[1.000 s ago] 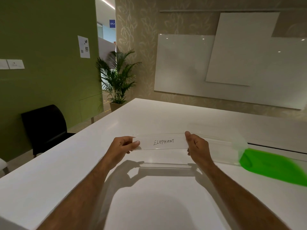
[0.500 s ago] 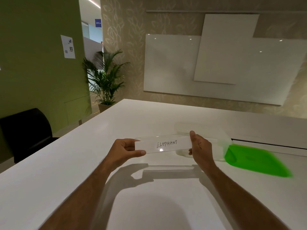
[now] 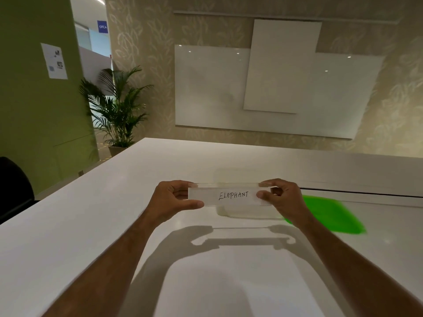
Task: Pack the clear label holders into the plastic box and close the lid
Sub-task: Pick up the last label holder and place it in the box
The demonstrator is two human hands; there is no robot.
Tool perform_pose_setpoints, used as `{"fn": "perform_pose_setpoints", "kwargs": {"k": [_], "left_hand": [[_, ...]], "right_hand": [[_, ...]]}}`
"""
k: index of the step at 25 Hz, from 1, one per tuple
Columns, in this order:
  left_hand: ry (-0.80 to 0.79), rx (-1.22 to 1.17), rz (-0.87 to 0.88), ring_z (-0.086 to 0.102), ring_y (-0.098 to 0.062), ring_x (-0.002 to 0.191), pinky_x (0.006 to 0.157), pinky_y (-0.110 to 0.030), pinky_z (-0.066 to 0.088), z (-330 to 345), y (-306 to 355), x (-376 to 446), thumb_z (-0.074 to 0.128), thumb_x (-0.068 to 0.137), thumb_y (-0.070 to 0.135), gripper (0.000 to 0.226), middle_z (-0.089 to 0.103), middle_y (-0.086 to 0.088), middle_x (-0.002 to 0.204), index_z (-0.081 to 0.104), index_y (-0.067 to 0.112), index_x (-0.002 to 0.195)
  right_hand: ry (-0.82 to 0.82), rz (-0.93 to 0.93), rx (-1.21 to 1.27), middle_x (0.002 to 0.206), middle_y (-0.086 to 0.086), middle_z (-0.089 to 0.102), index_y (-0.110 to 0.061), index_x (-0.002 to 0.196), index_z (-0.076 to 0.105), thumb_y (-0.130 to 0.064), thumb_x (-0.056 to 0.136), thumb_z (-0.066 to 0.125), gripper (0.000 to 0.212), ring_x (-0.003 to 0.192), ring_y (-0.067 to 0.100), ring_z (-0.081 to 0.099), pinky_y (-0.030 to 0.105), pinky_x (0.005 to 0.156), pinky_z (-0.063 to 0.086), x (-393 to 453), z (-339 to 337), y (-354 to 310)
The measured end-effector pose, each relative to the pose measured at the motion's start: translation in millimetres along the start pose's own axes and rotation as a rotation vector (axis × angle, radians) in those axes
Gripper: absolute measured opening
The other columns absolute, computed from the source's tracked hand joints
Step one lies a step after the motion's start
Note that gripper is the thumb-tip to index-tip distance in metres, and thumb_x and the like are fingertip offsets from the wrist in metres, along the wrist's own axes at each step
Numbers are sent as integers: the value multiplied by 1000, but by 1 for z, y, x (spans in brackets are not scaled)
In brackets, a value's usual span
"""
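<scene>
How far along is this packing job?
Early on. Done: the plastic box sits open, its green lid lying beside it. In hand: both hands, left hand and right hand, hold the label holder marked ELEPHANT above the table. Left: putting it inside and closing the lid.

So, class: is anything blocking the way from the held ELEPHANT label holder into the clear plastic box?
Nothing visible does. Both hands, left hand and right hand, hold the label holder just in front of the open box; the green lid lies off to the right.
</scene>
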State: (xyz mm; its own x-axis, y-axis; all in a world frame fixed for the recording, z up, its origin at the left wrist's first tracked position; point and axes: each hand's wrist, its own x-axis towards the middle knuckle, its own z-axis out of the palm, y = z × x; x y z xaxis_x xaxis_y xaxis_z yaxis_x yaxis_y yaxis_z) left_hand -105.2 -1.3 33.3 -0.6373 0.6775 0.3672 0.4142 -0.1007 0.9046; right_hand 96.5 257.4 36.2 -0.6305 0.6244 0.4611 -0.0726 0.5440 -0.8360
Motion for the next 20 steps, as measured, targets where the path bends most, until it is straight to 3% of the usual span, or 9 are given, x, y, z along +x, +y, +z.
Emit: {"fn": "perform_pose_setpoints", "kwargs": {"k": [1,4,7,11,14,17,20], "left_hand": [[-6,7,11,76,-17,93,83,-35,62,4,2,5,96,49,19,61,79,-4,99,76,10,105],[-31,72,50,75,-16,94,85,-35,61,18,10,23,95,47,33,66,78,-2,102,75,13,106],[-60,224,106,73,-14,96,89,-29,59,29,22,44,90,47,47,73,76,2,108,74,15,111],[-90,464,154,66,-13,99,96,-22,52,43,32,76,90,60,44,65,72,5,115,73,18,116],[-99,577,151,60,-14,102,95,-25,47,56,34,94,92,62,39,62,71,2,120,72,20,117],[-139,668,170,56,-11,97,86,-22,41,69,38,107,92,64,30,54,73,0,114,74,18,113],[-197,770,150,64,-18,97,86,-29,51,80,39,118,91,65,28,49,75,0,109,76,17,110]], "right_hand": [[-26,3,7,74,-9,74,-21,88,76,-40,52,90,43,62,16,61,33,71,53,3,-8,1],[-86,-4,-16,94,0,76,-26,93,75,-53,37,92,64,86,25,73,37,84,57,14,-29,-2],[-102,-29,-138,102,-3,73,-33,91,71,-36,44,93,52,90,19,72,32,84,58,27,-44,-11],[-59,-36,-297,96,-6,72,-27,97,73,-25,52,93,49,86,10,70,15,75,55,47,-55,-13],[-46,-2,-454,97,-11,69,-28,101,75,-38,51,92,54,85,9,67,23,81,54,62,-60,-7],[-137,17,-614,102,-8,69,-26,103,75,-45,53,90,55,88,15,63,29,81,51,76,-63,0],[-288,-36,-793,96,-6,75,-22,99,76,-43,63,85,42,81,16,63,30,76,49,89,-63,2]]}}
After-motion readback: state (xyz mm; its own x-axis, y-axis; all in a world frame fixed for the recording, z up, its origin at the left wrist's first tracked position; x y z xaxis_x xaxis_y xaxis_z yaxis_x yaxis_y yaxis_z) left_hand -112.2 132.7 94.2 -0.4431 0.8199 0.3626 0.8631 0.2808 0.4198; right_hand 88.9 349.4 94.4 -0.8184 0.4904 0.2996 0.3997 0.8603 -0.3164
